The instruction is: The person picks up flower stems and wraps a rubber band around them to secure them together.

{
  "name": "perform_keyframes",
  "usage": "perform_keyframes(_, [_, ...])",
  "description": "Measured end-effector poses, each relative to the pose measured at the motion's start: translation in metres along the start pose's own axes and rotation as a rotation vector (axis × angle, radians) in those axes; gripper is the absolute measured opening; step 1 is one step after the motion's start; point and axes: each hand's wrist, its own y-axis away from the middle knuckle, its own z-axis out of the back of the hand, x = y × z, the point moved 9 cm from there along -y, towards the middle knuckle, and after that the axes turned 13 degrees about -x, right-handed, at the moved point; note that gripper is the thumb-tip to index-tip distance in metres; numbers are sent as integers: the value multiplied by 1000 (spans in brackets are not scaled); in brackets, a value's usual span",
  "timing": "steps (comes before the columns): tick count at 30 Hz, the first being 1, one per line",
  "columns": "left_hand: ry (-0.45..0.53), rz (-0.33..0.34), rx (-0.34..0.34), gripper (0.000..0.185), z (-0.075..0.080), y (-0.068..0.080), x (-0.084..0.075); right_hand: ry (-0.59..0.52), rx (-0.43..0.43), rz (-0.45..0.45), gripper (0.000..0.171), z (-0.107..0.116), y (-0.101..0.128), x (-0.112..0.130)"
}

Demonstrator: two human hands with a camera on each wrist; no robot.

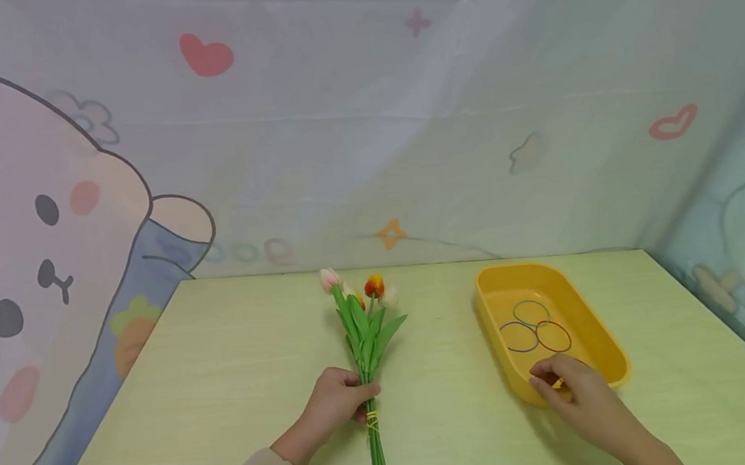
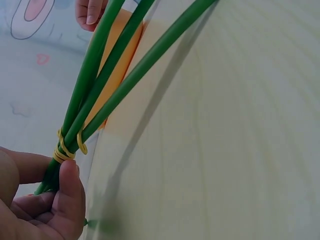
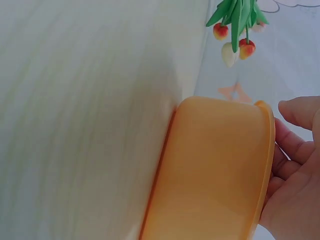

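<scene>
My left hand [image 1: 343,398] grips a bunch of artificial tulips [image 1: 363,331] by the green stems, just above a yellow rubber band [image 1: 373,421] wound round them. The left wrist view shows the thumb and fingers round the stems beside the band [image 2: 64,152]. Pink, white and red-orange blooms point to the back of the table. My right hand [image 1: 580,396] is over the front rim of a yellow plastic basin [image 1: 589,316], fingers loosely bent and the thumb apart in the right wrist view. Its fingertips are partly hidden behind the rim [image 3: 265,165]; I see nothing held.
Inside the basin lie green [image 1: 530,302], blue [image 1: 520,351] and red [image 1: 567,335] rubber bands. The pale green table [image 1: 241,335] ends at a printed cloth backdrop [image 1: 350,137]. The basin is right of the tulips, with bare tabletop between them.
</scene>
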Motion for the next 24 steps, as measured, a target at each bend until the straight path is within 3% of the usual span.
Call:
perform_keyframes(10, [-61, 23, -34, 19, -2, -1, 5, -10, 15, 2, 15, -2, 2, 0])
perform_keyframes(24, [-76, 33, -16, 24, -8, -4, 13, -27, 23, 12, 14, -3, 4, 1])
